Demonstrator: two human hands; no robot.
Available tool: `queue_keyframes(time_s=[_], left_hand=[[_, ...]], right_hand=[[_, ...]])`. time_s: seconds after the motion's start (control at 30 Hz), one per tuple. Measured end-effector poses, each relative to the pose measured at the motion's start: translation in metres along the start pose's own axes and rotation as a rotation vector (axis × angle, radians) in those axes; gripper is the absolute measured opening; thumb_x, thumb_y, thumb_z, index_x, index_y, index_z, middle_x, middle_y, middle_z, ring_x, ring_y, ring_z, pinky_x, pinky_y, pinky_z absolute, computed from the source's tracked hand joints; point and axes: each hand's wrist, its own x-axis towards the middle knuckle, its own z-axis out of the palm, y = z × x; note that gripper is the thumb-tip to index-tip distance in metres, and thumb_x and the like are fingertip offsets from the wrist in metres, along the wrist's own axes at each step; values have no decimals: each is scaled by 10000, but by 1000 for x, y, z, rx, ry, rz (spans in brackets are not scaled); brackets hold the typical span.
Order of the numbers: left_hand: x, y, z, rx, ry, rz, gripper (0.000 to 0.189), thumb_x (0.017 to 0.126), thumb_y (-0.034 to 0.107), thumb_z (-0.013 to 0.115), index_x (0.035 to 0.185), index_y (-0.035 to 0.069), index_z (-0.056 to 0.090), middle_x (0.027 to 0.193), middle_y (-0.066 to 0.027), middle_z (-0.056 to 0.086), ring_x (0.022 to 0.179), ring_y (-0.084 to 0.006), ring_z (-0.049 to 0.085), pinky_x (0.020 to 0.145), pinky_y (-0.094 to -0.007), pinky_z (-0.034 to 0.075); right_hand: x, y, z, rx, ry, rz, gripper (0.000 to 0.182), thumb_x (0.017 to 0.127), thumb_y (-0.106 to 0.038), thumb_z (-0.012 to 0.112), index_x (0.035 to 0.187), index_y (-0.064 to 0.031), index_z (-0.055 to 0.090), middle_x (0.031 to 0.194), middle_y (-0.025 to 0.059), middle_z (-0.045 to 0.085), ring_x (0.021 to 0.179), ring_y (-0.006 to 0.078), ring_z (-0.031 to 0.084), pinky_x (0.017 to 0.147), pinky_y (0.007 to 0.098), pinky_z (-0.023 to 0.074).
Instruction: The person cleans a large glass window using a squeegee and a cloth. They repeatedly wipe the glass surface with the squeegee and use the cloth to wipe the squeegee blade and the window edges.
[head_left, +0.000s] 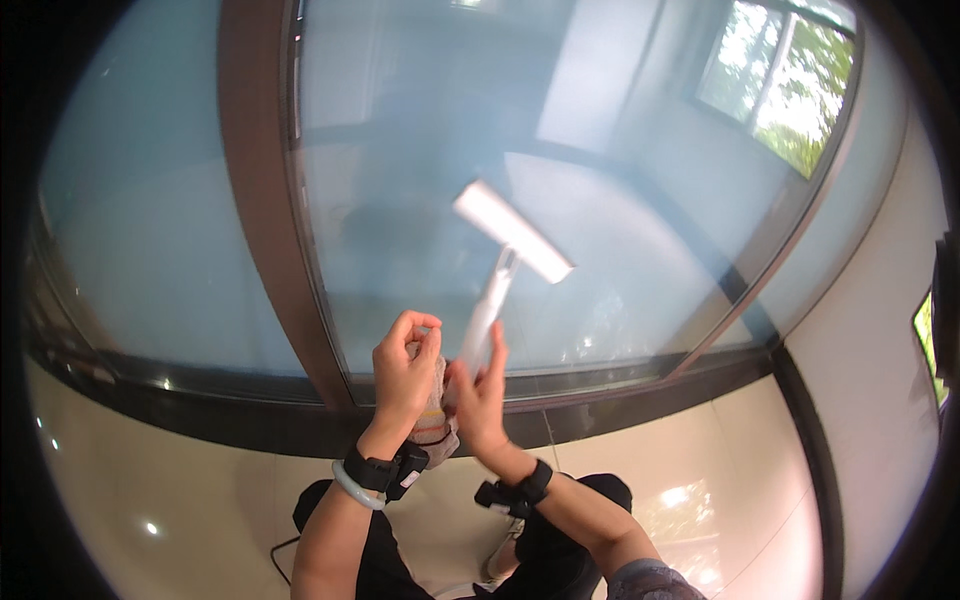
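Observation:
My right hand (480, 405) is closed around the white handle of a window squeegee (491, 296). The squeegee's pale head (514, 231) points up and away, tilted down to the right, in front of a frosted glass panel (420, 225); whether its edge touches the glass I cannot tell. Motion blurs the tool a little. Just left of it, my left hand (405, 367) grips a greyish-brown cloth (431, 424) with orange and yellow stripes, which hangs below the fingers. Part of the cloth is hidden behind the hand.
A brown metal upright (262, 187) divides the glass from another frosted panel (142, 210) at left. Along the bottom runs a dark sill (225, 416) above glossy beige floor tiles (165, 495). A white wall (870, 360) stands at right. The glass reflects a window (780, 82).

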Motion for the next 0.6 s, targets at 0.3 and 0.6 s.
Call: queue_keyframes(time_s=[0.3,0.6], left_hand=[[-11,-9,-15,38,-154,-64,39,895,37,549,923,27,575,715,29,510,652,-42,474,595,-199,378],[-12,-28,-8,-6,-191,-136,49,899,41,543,928,19,576,728,9,523,652,-59,497,596,-213,398]], right_hand=[[140,-69,-136,494,440,-104,602,942,-192,487,1438,-199,147,920,129,507,687,214,534,466,299,419],[-1,6,-24,199,31,288,905,888,-35,549,1462,-157,-141,830,131,586,628,184,609,425,281,460]])
